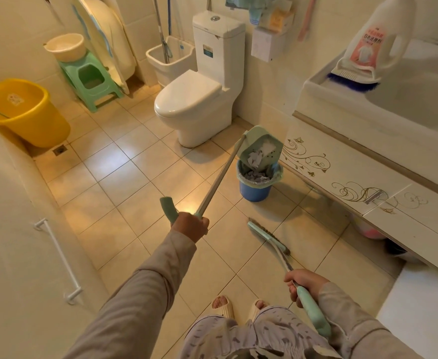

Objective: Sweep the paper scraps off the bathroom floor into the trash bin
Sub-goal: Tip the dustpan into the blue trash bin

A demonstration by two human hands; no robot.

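My left hand (190,226) grips the long handle of a pale green dustpan (260,147), which is lifted and tipped over the blue trash bin (255,189). Paper scraps (254,159) slide from the pan's lower edge, and more scraps lie inside the bin's liner. My right hand (304,282) holds the green handle of a broom (268,237), whose brush head rests on the tiled floor just in front of the bin.
A white toilet (194,102) stands behind the bin and a vanity cabinet (355,177) runs along the right. A yellow bucket (23,112), a green stool (91,79) and a mop sink (168,60) line the back left. My slippered feet (238,308) are at the bottom.
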